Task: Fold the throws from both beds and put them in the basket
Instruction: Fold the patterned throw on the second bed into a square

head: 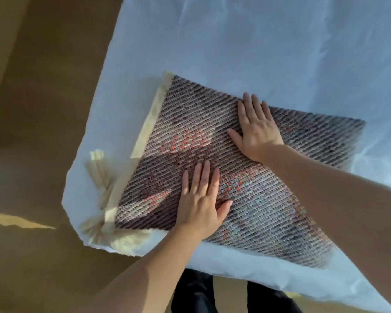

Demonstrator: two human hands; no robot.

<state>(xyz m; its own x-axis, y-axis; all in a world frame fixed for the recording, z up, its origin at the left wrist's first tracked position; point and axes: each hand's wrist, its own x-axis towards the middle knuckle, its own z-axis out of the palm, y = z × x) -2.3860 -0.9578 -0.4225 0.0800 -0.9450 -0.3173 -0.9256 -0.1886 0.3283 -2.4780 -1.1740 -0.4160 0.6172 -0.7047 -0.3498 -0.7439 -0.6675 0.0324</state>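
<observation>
A folded woven throw (264,199), brown and grey with orange flecks and a cream fringed border (145,141), lies flat on the corner of a bed with a white sheet (235,41). My left hand (201,199) rests palm down on the throw's near part, fingers spread. Farther back on the same folded throw, my right hand (256,127) lies flat with its fingers apart. Neither hand grips the fabric. Cream tassels (99,175) stick out at the bed's corner. No basket is in view.
Tan carpet floor (36,109) surrounds the bed on the left and below. The bed's corner points toward the lower left. My dark trouser legs (194,292) stand at the bed's near edge.
</observation>
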